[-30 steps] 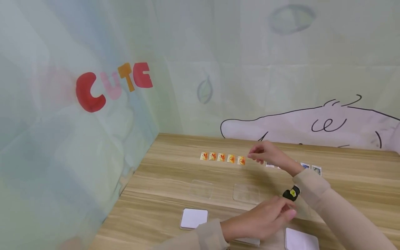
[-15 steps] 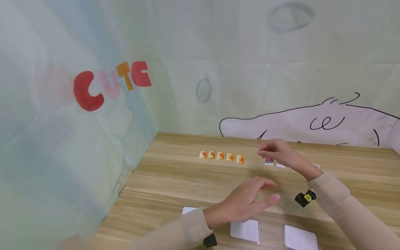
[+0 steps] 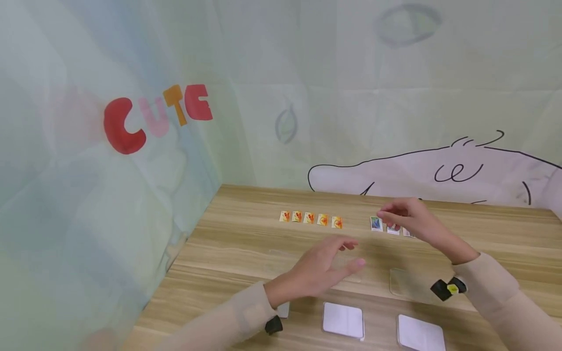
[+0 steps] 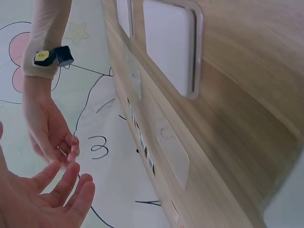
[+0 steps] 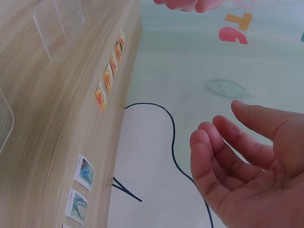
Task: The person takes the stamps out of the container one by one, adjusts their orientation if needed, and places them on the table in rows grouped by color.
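My right hand hovers over a row of small blue-toned stamps at the back of the table. Its fingers curl loosely, and in the right wrist view nothing lies between thumb and fingertips. The hand covers part of that row. To the left runs a second row of orange and yellow stamps. My left hand is raised over the middle of the table with relaxed, spread fingers and holds nothing. It overlaps the transparent plastic lids there, one of which shows as a clear lid in the left wrist view.
White-filled clear boxes stand along the near side of the wooden table; one is half behind the left sleeve. Another clear lid lies before the right wrist. A printed backdrop rises at the table's back and left.
My right hand has shifted right, from beside the orange stamps to over the blue-toned row. My left hand has drawn left and away from the right forearm, its fingers spreading.
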{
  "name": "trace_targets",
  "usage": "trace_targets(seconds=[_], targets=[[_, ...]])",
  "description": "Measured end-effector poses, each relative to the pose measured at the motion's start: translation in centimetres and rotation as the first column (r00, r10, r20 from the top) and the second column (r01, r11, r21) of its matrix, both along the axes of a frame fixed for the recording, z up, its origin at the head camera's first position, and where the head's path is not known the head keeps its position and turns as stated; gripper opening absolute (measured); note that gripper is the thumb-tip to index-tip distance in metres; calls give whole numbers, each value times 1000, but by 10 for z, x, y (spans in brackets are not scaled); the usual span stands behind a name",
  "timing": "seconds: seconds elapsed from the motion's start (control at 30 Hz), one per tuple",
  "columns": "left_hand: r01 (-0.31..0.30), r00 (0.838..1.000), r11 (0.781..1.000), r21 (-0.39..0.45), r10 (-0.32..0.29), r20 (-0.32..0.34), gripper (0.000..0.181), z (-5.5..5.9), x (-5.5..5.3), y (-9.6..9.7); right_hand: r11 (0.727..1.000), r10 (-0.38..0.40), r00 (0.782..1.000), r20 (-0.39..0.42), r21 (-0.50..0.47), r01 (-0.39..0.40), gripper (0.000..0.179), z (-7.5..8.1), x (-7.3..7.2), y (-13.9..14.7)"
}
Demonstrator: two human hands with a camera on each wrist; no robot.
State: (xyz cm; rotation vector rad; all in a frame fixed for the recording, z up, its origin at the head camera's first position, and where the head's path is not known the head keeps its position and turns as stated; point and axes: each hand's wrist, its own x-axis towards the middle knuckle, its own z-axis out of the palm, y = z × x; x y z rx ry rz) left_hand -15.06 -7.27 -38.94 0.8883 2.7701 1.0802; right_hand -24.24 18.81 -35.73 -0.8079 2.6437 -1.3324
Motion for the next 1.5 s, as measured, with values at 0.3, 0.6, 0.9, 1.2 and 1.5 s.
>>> trace_targets(seconds=[0.3,0.6,0.9,1.2,1.5], targets=[[-40,998,999,-30,39,-58,63,0,-2,-22,999,-33,999,-29,-13,33,14,-1,13,22],[-128,991,991,-32,127,-28,65,-4,0,-43,994,-107,994,-28,8,108,18,-6,30,44],[-196,979,980,-33,194,-59,59,-7,2,-63,986,-164,986,-42,-13,163,19,-21,41,72],[-256,965,965,-55,251,-80,65,-12,9,-74,981,-191,982,-8,-48,190,19,-33,54,96],[-322,934,941,-104,298,-196,67,-22,10,-90,970,-236,971,-20,-68,235,13,-46,64,121]])
